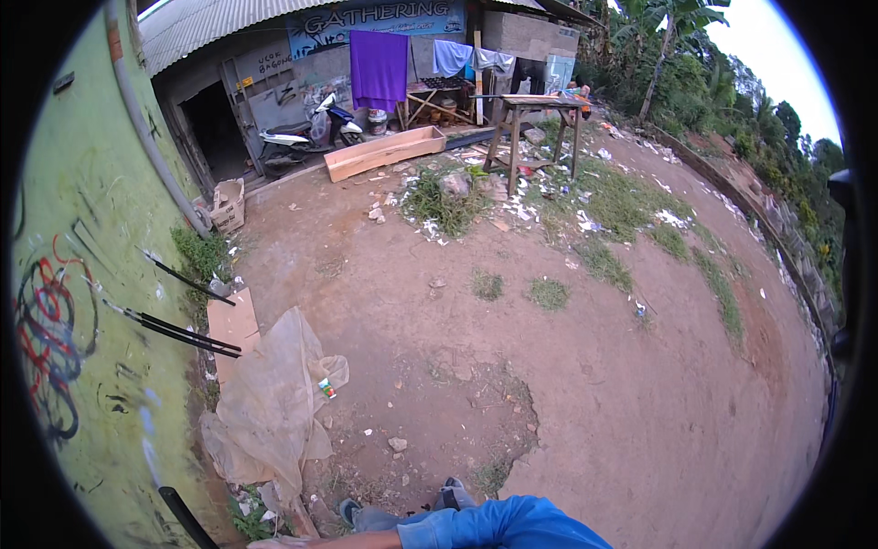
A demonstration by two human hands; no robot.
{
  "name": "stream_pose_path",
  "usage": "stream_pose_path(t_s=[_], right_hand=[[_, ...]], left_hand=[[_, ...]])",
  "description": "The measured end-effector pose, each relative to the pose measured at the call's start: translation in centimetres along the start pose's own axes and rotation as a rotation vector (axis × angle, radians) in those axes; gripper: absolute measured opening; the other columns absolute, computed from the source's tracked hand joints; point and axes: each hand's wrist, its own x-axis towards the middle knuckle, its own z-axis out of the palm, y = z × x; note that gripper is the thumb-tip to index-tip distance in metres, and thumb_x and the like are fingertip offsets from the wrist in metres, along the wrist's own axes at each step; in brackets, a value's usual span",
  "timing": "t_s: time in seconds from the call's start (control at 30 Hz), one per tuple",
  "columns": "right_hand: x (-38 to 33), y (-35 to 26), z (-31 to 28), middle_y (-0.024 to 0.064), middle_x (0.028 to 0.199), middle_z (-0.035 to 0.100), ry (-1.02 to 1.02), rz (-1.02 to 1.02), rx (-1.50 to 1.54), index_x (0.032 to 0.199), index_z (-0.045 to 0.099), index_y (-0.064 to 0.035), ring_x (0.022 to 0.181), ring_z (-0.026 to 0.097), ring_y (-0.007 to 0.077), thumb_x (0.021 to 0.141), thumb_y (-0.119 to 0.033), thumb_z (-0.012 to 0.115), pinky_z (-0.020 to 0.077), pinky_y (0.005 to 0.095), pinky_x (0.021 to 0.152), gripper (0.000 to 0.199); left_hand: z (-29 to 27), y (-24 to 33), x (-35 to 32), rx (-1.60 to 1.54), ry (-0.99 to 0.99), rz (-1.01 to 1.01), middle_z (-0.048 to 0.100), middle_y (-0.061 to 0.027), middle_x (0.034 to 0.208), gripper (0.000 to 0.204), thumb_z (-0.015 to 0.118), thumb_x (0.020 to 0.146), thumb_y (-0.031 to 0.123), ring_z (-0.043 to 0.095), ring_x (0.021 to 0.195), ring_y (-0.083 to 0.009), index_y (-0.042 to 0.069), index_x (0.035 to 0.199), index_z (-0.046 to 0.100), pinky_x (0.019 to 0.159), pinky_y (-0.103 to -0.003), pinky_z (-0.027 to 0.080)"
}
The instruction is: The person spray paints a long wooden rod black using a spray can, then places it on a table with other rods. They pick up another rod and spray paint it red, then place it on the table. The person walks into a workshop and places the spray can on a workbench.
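Our blue sleeve [498,526] and bare forearm [352,541] cross the bottom edge, hand unseen, nearest a crumpled, dusty clear plastic sheet [274,393] on dirt.

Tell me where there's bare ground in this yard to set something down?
The widest free patch is the packed dirt right of the crumpled plastic sheet and below the grass tufts. Another lies between the cardboard box and the weeds. It is crowded around the wooden table, with scattered litter.
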Motion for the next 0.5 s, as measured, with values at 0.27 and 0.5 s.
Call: stream_pose_path(t_s=[0.27,0.5], right_hand=[[-7.5,-10.1,-3.1,0.011,0.102,0.058,0.056,-0.013,0.033,0.111,0.047,-0.0066,0.096,0.056,0.0208,0.064,-0.032,0.089,0.0457,0.0372,0.086,0.068],[-20.7,-18.8,-23.1,0.0092,0.113,0.055,0.221,-0.034,0.127,0.124,0.043,-0.0058,0.108,0.053,0.0203,0.066,-0.031,0.088,0.0432,0.0363,0.093,0.078]], left_hand=[[15.2,34.8,10.3,-0.515,-0.227,0.136,0.058,-0.0092,0.083,0.04,0.084,0.07,0.016,0.054,0.075,-0.0233,-0.001,0.092,0.056,0.07,-0.038,0.046],[25.0,77.4,13.2,-1.127,0.126,-0.013,0.058,-0.0038,0.068,0.034,0.081,0.077,0.019,0.05,0.061,-0.0137,-0.003,0.072,0.056,0.057,-0.034,0.044]])
